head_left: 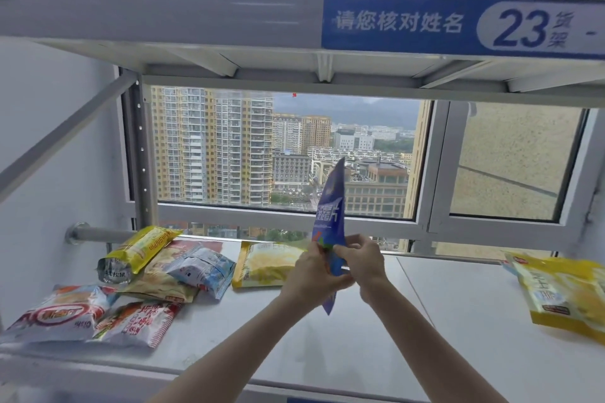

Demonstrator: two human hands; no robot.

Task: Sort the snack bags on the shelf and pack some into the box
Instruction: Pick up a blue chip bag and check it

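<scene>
A blue snack bag [331,206] stands upright and edge-on above the middle of the grey shelf [327,337]. My left hand [312,275] and my right hand [361,263] both pinch its lower part. Several snack bags lie at the shelf's left: a yellow one [144,247], a light blue one [203,270], a beige one [157,285] and two red-and-white ones [59,314] [137,321]. A pale yellow bag [266,263] lies flat behind my hands. More yellow bags [566,294] are piled at the right. No box is in view.
An upper shelf beam [163,15] with a blue label reading 23 [458,24] runs overhead. A window frame [294,213] stands behind the shelf. A diagonal brace [65,137] and a round rail [98,234] are at the left.
</scene>
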